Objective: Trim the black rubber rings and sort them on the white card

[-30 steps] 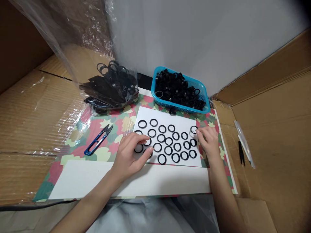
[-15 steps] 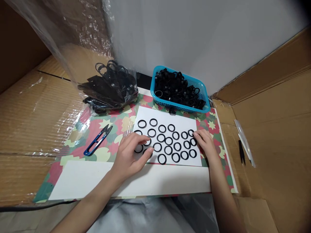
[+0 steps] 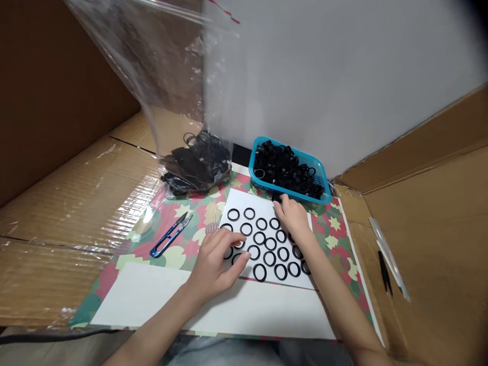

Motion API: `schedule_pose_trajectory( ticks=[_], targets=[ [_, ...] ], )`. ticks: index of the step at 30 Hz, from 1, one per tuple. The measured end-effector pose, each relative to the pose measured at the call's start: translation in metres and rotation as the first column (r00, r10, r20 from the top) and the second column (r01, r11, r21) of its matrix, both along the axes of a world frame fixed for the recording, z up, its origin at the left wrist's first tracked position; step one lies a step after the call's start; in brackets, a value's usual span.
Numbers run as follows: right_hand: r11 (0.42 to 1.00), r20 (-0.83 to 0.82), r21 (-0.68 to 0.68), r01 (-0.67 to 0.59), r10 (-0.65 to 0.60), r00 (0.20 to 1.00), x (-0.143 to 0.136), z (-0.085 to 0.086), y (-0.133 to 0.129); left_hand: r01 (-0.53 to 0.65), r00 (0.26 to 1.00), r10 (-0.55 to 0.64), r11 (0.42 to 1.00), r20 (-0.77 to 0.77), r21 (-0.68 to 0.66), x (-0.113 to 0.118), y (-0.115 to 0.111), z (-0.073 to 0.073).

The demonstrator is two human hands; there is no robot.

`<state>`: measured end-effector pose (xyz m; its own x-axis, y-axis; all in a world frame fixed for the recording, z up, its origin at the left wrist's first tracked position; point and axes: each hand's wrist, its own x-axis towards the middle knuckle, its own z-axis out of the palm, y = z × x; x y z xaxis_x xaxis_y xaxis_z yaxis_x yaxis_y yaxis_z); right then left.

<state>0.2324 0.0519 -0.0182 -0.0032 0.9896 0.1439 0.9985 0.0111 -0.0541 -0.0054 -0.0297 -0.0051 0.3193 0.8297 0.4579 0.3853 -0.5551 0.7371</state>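
Many thin black rings, among them a black ring (image 3: 260,272), lie flat on a white sheet (image 3: 247,201), mostly apart and in loose rows. My left hand (image 3: 215,262) rests over the sheet's left side, thumb and forefinger apart with nothing between them, covering parts of some rings. At the sheet's back edge, my right hand (image 3: 294,217) reaches to a small black piece (image 3: 276,196) in front of the blue basket (image 3: 253,162). Its thumb and forefinger are a little apart beside that piece; whether they touch it is unclear. My right forearm hides some rings on the right.
The basket is heaped with black rings. A clear plastic bag (image 3: 171,76) holding black pieces stands back left. Blue thread snips (image 3: 171,235) lie left of the sheet. A white strip (image 3: 152,297) runs along the front. Black tweezers (image 3: 385,272) lie at far right beside a cardboard wall (image 3: 438,229).
My right hand has left the rings at the sheet's right side and moved back and left to the basket's front. My left hand keeps its pose. The whole view has shifted, the scene sitting lower.
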Motion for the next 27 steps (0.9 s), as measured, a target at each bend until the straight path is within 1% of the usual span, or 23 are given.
schedule_pose_trajectory(
  ticks=[3,5,8,10,11,12,13,14,15,16,17,19,20,22,24,25,26,27],
  targets=[
    [1.0,-0.023,-0.005,0.028,-0.028,0.999,-0.005,-0.004,0.005,0.005,1.0,-0.005,1.0,-0.001,-0.009,0.0,-0.002,0.0],
    [0.999,-0.065,-0.017,0.03,-0.031,0.997,-0.005,-0.003,0.007,0.012,1.0,-0.012,1.0,-0.003,-0.013,0.001,-0.004,0.0],
    [0.998,-0.158,-0.059,-0.013,0.004,0.987,-0.006,0.007,0.001,0.017,1.0,-0.017,1.0,0.003,-0.01,0.001,-0.004,0.0],
    [0.991,-0.294,-0.106,-0.085,0.05,0.955,-0.011,0.016,-0.012,0.003,1.0,-0.002,0.999,0.019,-0.034,0.001,-0.004,0.0],
    [0.981,-0.396,-0.139,-0.135,0.07,0.916,-0.015,0.02,-0.021,-0.006,0.999,0.008,0.998,0.032,-0.061,0.001,-0.003,0.001],
    [0.959,-0.58,-0.184,-0.217,0.072,0.812,-0.019,0.024,-0.031,-0.01,0.999,0.015,0.995,0.046,-0.098,0.001,-0.003,0.002],
    [0.926,-0.73,-0.231,-0.299,0.038,0.683,-0.023,0.027,-0.041,-0.009,0.998,0.018,0.99,0.063,-0.141,0.001,-0.002,0.003],
    [0.887,-0.826,-0.272,-0.374,-0.016,0.563,-0.028,0.03,-0.05,0.003,0.997,0.013,0.983,0.083,-0.185,0.001,-0.002,0.004],
    [0.846,-0.887,-0.299,-0.442,-0.075,0.456,-0.032,0.031,-0.059,0.021,0.995,0.002,0.974,0.102,-0.225,0.002,-0.002,0.005],
    [0.811,-0.915,-0.319,-0.49,-0.129,0.381,-0.036,0.032,-0.066,0.043,0.992,-0.012,0.966,0.123,-0.256,0.003,-0.002,0.006],
    [0.785,-0.929,-0.33,-0.524,-0.17,0.329,-0.04,0.032,-0.071,0.064,0.989,-0.023,0.958,0.146,-0.28,0.004,-0.002,0.006],
    [0.761,-0.939,-0.332,-0.558,-0.212,0.269,-0.044,0.031,-0.078,0.1,0.979,-0.036,0.941,0.2,-0.323,0.007,-0.003,0.008],
    [0.759,-0.943,-0.325,-0.564,-0.215,0.253,-0.045,0.031,-0.079,0.12,0.972,-0.038,0.929,0.232,-0.351,0.008,-0.003,0.009],
    [0.775,-0.951,-0.301,-0.555,-0.198,0.24,-0.046,0.031,-0.081,0.161,0.95,-0.028,0.897,0.31,-0.413,0.009,-0.003,0.01],
    [0.81,-0.951,-0.281,-0.514,-0.162,0.264,-0.041,0.032,-0.083,0.193,0.924,0.003,0.861,0.383,-0.471,0.009,-0.002,0.011],
    [0.837,-0.942,-0.272,-0.475,-0.132,0.307,-0.037,0.032,-0.083,0.197,0.91,0.028,0.848,0.413,-0.492,0.009,0.0,0.011],
    [0.872,-0.923,-0.257,-0.418,-0.092,0.375,-0.03,0.033,-0.083,0.197,0.897,0.055,0.838,0.438,-0.509,0.008,0.001,0.011],
    [0.91,-0.887,-0.228,-0.347,-0.048,0.458,-0.022,0.033,-0.082,0.195,0.886,0.079,0.83,0.457,-0.522,0.008,0.002,0.011]
  ],
)
